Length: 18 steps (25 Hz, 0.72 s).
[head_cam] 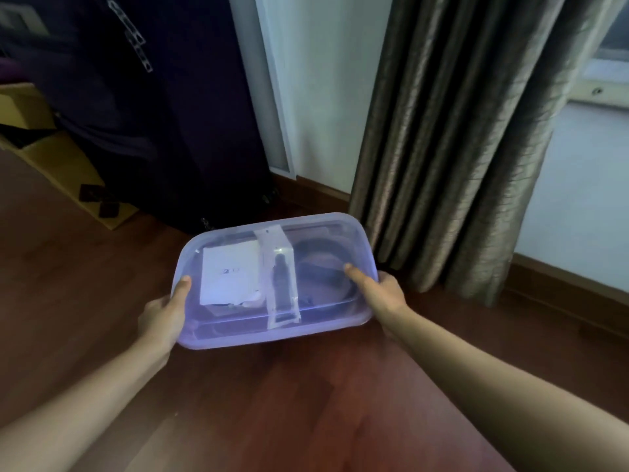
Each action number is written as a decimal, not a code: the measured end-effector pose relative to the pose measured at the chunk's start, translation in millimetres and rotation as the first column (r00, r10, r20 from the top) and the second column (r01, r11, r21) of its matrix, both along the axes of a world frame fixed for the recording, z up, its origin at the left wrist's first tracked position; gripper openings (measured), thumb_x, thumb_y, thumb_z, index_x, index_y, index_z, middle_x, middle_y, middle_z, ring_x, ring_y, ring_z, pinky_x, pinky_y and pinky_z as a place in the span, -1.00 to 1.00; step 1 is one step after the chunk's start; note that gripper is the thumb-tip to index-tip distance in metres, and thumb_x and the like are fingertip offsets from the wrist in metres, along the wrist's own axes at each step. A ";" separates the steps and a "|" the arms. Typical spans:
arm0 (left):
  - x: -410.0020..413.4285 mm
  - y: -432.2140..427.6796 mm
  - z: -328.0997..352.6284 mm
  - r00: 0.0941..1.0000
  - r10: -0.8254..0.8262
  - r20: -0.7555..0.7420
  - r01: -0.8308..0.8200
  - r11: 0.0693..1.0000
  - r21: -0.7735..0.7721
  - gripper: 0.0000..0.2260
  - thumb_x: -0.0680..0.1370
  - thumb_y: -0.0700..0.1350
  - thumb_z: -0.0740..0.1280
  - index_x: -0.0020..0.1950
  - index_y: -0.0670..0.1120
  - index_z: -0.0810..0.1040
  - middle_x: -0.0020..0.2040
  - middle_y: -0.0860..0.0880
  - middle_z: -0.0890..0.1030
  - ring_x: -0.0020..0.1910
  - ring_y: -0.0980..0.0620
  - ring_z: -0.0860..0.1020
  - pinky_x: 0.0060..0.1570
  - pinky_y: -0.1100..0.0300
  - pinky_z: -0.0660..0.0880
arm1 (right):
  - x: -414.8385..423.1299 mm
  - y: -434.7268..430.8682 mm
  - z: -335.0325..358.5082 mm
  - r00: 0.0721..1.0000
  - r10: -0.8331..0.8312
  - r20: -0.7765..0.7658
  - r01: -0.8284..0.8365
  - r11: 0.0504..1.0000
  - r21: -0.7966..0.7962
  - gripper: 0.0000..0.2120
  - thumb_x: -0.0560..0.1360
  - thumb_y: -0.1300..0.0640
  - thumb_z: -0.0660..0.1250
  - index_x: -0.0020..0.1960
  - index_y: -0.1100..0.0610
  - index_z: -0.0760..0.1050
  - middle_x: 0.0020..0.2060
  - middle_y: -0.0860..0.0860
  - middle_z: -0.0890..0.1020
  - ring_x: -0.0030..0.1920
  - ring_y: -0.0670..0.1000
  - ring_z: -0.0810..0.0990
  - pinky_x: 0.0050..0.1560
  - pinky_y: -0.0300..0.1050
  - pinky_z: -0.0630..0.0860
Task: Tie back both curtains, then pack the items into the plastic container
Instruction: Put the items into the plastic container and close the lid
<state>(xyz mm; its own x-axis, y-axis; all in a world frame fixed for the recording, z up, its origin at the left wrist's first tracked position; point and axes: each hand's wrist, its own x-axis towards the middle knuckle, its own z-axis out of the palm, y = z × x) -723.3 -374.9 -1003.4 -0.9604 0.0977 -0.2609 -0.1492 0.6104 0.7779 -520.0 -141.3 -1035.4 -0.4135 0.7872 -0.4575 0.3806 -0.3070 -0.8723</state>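
Note:
I hold a translucent purple plastic container above the wooden floor, its lid on. My left hand grips its left end with the thumb on the lid. At the right end, my right hand does the same. Through the lid I see a white paper packet, a clear packet with a dark tube and a dark coiled thing. A grey-brown curtain hangs loose in folds down to the floor at the right, behind the container.
A dark suitcase or cabinet stands at the back left, with a cardboard box beside it on the floor. White wall and wooden skirting run behind. A window sill shows at the top right.

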 end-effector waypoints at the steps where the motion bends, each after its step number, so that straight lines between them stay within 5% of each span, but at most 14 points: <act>1: -9.6 4.1 -4.9 1.000 0.024 0.003 -0.024 1.000 0.005 -0.49 0.54 0.19 0.23 0.20 -0.24 0.52 0.20 -0.26 0.53 0.14 -0.23 0.50 0.05 0.02 0.37 | -9.0 2.8 -6.7 0.999 0.030 -0.030 -0.031 0.999 -0.019 -0.40 0.14 -0.26 0.49 0.02 0.12 0.58 -0.05 0.08 0.68 -0.06 0.06 0.65 0.06 0.03 0.59; 9: -79.3 27.7 -72.6 0.999 0.045 0.001 -0.045 0.999 -0.014 -0.50 0.51 0.27 0.21 -0.12 -0.20 0.54 -0.02 -0.28 0.56 -0.05 -0.22 0.52 0.01 -0.04 0.44 | -78.3 22.1 -78.3 0.993 0.095 0.064 -0.104 0.980 0.167 -0.47 0.38 -0.24 0.38 0.20 0.08 0.51 0.06 0.02 0.62 0.09 0.04 0.59 0.17 0.01 0.53; 15: -88.6 40.4 -105.5 0.983 0.063 0.171 -0.079 0.993 0.087 -0.36 0.52 0.25 0.21 0.28 -0.31 0.45 0.24 -0.32 0.50 0.17 -0.28 0.50 0.06 0.05 0.41 | -94.3 32.3 -106.3 0.965 0.171 0.198 -0.200 0.970 0.137 -0.34 0.38 -0.33 0.29 0.28 0.12 0.44 0.18 0.08 0.58 0.18 0.08 0.55 0.24 0.03 0.48; 18: -78.3 28.1 -117.0 0.923 0.056 0.380 -0.188 0.928 0.320 -0.29 0.39 0.37 0.28 0.33 -0.13 0.46 0.23 -0.13 0.56 0.17 -0.16 0.54 0.18 -0.07 0.46 | -83.2 20.7 -103.8 0.888 0.223 0.401 -0.373 0.860 0.349 -0.19 0.46 -0.31 0.20 0.48 0.21 0.15 0.46 0.15 0.26 0.46 0.11 0.23 0.44 -0.04 0.22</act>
<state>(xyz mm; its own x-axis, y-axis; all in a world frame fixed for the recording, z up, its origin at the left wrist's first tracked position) -801.6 -346.8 -1120.3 -0.8180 0.1326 -0.5598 -0.5128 0.2728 0.8140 -603.2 -120.6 -1139.3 -0.5394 0.7945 -0.2788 0.6854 0.2219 -0.6935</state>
